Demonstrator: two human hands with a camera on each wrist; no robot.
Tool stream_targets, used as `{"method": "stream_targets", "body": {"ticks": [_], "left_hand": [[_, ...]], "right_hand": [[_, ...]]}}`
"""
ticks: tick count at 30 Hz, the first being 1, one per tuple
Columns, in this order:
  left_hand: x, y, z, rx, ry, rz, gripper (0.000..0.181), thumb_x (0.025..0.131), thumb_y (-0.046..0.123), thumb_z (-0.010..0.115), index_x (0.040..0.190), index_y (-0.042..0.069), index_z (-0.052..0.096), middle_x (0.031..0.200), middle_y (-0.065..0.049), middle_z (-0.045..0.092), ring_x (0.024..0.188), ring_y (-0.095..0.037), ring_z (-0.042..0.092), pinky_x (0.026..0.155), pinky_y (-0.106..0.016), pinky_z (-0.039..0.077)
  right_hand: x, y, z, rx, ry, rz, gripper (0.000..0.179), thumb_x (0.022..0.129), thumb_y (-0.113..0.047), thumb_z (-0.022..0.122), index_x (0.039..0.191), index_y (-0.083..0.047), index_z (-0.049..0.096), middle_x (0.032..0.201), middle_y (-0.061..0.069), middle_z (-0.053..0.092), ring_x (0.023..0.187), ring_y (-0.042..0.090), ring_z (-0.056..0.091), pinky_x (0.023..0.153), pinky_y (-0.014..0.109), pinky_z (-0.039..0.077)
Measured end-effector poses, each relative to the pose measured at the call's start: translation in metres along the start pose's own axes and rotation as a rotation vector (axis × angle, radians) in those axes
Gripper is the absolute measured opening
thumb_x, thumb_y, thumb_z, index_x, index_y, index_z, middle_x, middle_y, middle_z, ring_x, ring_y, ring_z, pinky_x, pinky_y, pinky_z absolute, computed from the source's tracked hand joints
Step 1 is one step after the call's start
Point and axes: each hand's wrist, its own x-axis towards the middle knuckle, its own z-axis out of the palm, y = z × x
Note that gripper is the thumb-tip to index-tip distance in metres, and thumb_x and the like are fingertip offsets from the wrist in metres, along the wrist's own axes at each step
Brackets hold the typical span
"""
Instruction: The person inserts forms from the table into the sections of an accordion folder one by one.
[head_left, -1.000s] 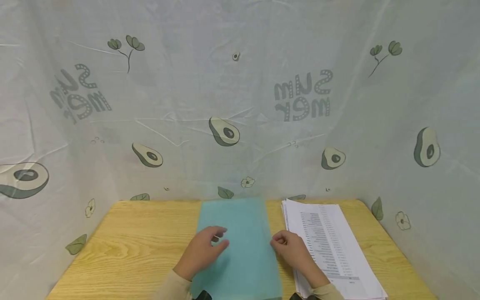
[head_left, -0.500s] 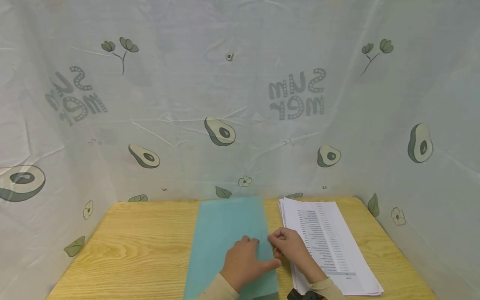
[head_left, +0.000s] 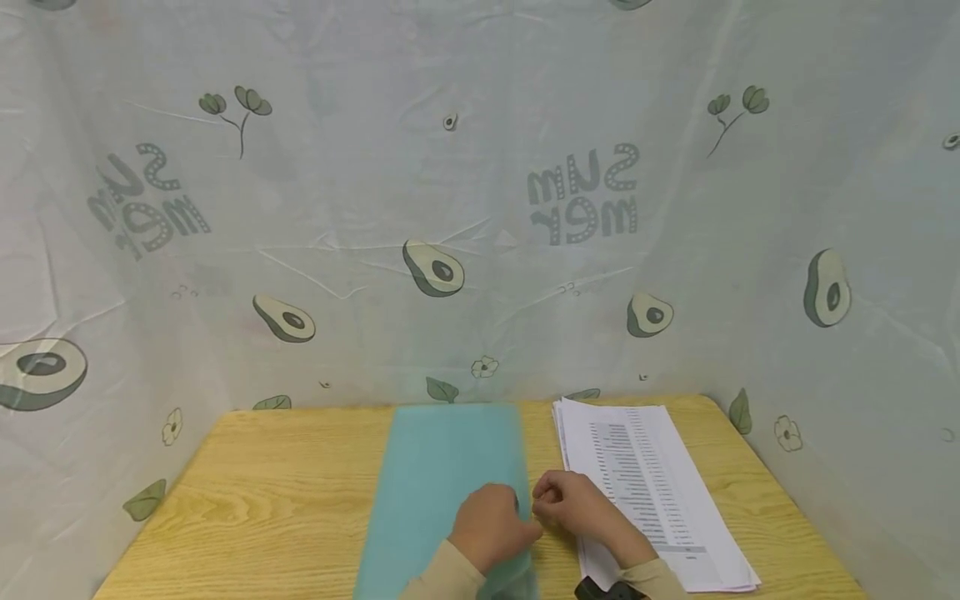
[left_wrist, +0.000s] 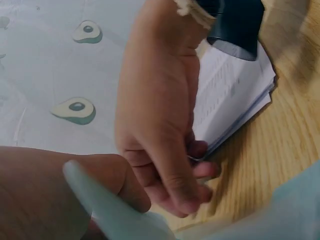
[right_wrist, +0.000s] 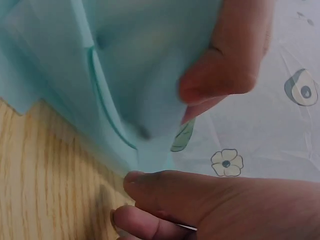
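A translucent teal plastic folder [head_left: 442,467] lies lengthwise on the table, its near part lifted and bent. My left hand [head_left: 491,525] pinches its right edge between thumb and fingers; in the right wrist view the left thumb [right_wrist: 210,80] lies over the sheet, and the folder's layers [right_wrist: 125,90] gape apart. Close beside that edge is my right hand [head_left: 577,508], its fingers curled and thumb near the index finger. In the left wrist view the right hand [left_wrist: 165,115] shows past the folder [left_wrist: 115,215]; I cannot tell whether something small sits between its fingertips.
A stack of printed sheets [head_left: 660,500] lies on the wooden table [head_left: 285,483] under and beyond my right forearm. A pale curtain with avocado prints [head_left: 435,267] hangs behind the table and along both sides. A dark device [head_left: 607,590] is strapped at my right wrist.
My left hand has crossed from the folder's left part to its right edge and now grips it, bending the near part up. The right hand has stayed near that edge, fingers curled.
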Motion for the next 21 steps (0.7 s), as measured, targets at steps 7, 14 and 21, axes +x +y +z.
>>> {"method": "stream_targets", "body": {"ticks": [7,14,21], "left_hand": [[0.004,-0.008,-0.009,-0.136,-0.010,0.032,0.055,0.086,0.014,0.070,0.046,0.022,0.033,0.042,0.014,0.022,0.039,-0.004,0.020,0.042,-0.023,0.018],[0.006,-0.015,-0.030,-0.255,-0.010,0.019,0.023,0.085,0.011,0.064,0.063,0.013,0.070,0.046,0.009,0.051,0.041,-0.008,0.047,0.043,-0.026,0.036],[0.006,-0.019,-0.042,-0.332,0.015,0.020,0.015,0.090,0.010,0.065,0.081,0.013,0.077,0.059,0.000,0.063,0.047,-0.015,0.054,0.049,-0.033,0.045]], "right_hand": [[-0.003,-0.002,0.005,-0.035,-0.054,-0.006,0.016,0.090,-0.016,0.077,0.100,-0.007,0.070,0.076,-0.002,0.058,0.066,0.010,0.050,0.061,0.027,0.042],[-0.003,-0.002,0.007,-0.030,-0.128,0.005,0.033,0.089,-0.025,0.082,0.112,-0.007,0.065,0.075,-0.002,0.055,0.061,0.008,0.047,0.057,0.026,0.039],[-0.005,-0.005,0.007,-0.013,-0.181,-0.015,0.046,0.086,-0.026,0.085,0.119,-0.004,0.061,0.078,0.000,0.050,0.063,0.009,0.043,0.060,0.028,0.036]]}}
